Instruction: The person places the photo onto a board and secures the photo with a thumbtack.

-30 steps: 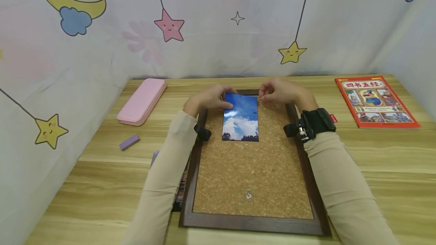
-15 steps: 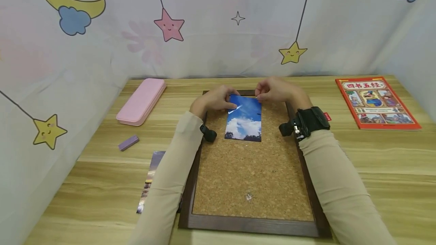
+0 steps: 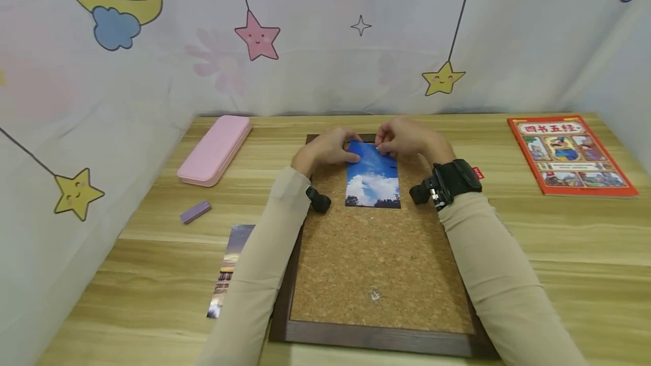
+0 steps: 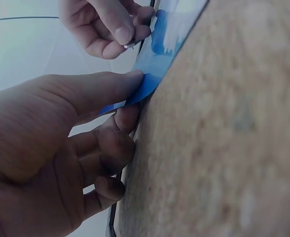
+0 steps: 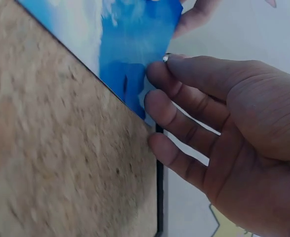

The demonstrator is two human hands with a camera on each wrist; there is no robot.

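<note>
A photo of blue sky and clouds [image 3: 373, 185] lies over the upper part of a cork board [image 3: 386, 264] with a dark brown frame. My left hand [image 3: 333, 146] pinches the photo's upper left corner between thumb and index finger; in the left wrist view that corner bends up off the cork. At the photo's top edge, my right hand [image 3: 404, 137] holds a tiny silvery thumbtack [image 4: 130, 45] between thumb and index finger. Its other fingers [image 5: 159, 108] are curled near the photo's upper right corner.
Another photo, of a sunset scene [image 3: 229, 270], lies left of the board, partly under my left forearm. Farther left are a purple eraser-like block [image 3: 195, 212] and a pink pencil case [image 3: 216, 151]. A red-covered book [image 3: 569, 154] lies at the right, and a patterned curtain [image 3: 315, 66] hangs behind.
Both hands shift: the left moves right with the photo, and the right moves left with the thumbtack, now over the photo's top edge. More of the sunset photo shows.
</note>
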